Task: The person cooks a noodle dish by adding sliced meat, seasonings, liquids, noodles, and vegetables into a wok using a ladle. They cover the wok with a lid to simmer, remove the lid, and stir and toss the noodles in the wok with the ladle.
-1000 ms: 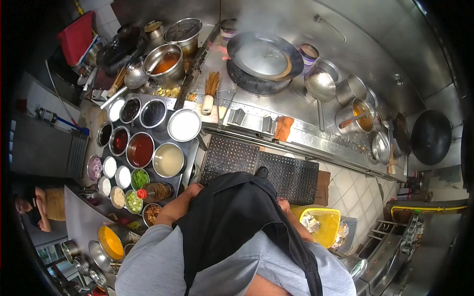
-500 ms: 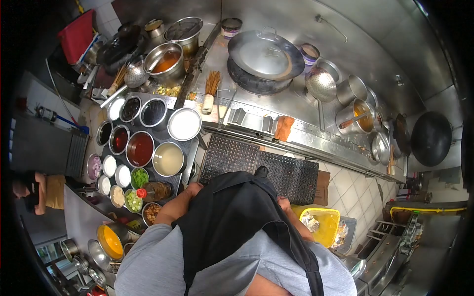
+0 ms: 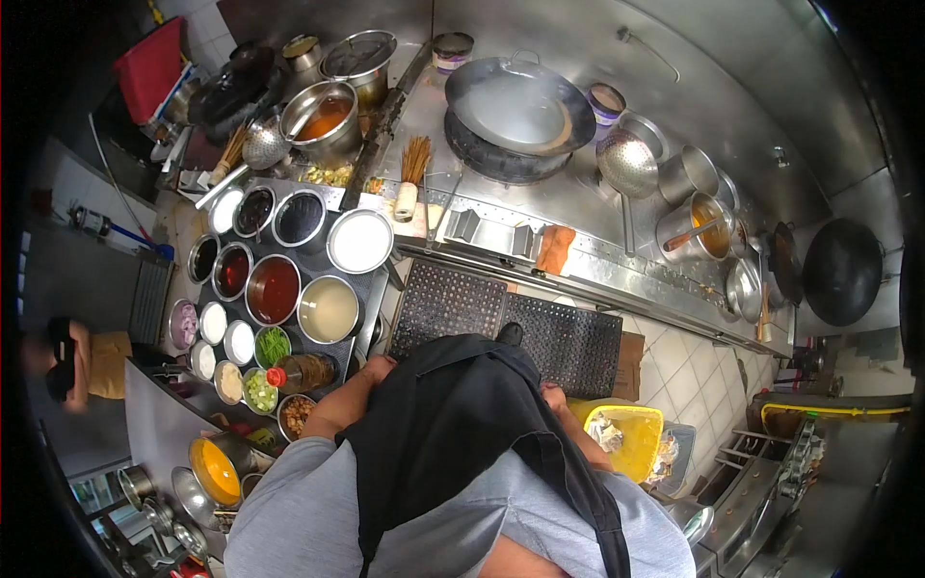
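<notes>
My left hand (image 3: pixel 380 368) is at the left edge of the black apron (image 3: pixel 443 405) I wear, with its fingers mostly hidden. On the other side of the apron is my right hand (image 3: pixel 552 394), also partly covered, so its grip does not show. Closest to the left hand are a bottle with a red cap (image 3: pixel 306 371) and a steel pot of pale liquid (image 3: pixel 328 310). A yellow bin (image 3: pixel 636 433) with waste in it stands beside my right forearm. The large wok (image 3: pixel 520 108) sits on the burner ahead, out of reach of both hands.
Containers of sauces, white powders and chopped greens (image 3: pixel 273 347) crowd the left counter. A bamboo brush (image 3: pixel 412 178), a perforated ladle (image 3: pixel 626 164) and an orange cloth (image 3: pixel 555 250) lie along the stove. Black rubber mats (image 3: pixel 564 342) cover the floor. Another person (image 3: pixel 92 366) stands far left.
The person at far left has shifted slightly, and their head is blurred. The wok's inside looks hazier. My two hands stay where they were.
</notes>
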Action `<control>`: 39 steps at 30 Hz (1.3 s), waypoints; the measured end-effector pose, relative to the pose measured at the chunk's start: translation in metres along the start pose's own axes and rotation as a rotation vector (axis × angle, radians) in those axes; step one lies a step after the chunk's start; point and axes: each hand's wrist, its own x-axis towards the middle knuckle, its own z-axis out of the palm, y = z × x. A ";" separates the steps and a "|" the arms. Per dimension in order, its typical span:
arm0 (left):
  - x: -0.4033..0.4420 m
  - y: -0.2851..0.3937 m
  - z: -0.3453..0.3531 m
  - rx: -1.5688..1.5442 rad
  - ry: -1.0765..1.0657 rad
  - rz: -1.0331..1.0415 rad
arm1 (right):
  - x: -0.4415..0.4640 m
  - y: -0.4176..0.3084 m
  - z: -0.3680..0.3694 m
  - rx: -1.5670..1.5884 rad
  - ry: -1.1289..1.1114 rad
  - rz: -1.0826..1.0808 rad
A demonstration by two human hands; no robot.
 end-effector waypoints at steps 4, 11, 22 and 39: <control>0.007 -0.008 0.015 -0.023 0.009 -0.042 | -0.003 -0.001 0.002 0.032 0.033 0.017; 0.009 0.004 -0.004 0.031 0.012 0.085 | 0.057 0.062 -0.006 -0.275 0.134 -0.234; 0.034 0.049 -0.040 -0.252 -0.017 -0.358 | 0.084 -0.003 -0.072 -0.205 0.142 -0.122; 0.170 0.234 -0.431 -0.306 1.143 -0.229 | 0.144 -0.011 -0.246 0.309 -0.011 0.145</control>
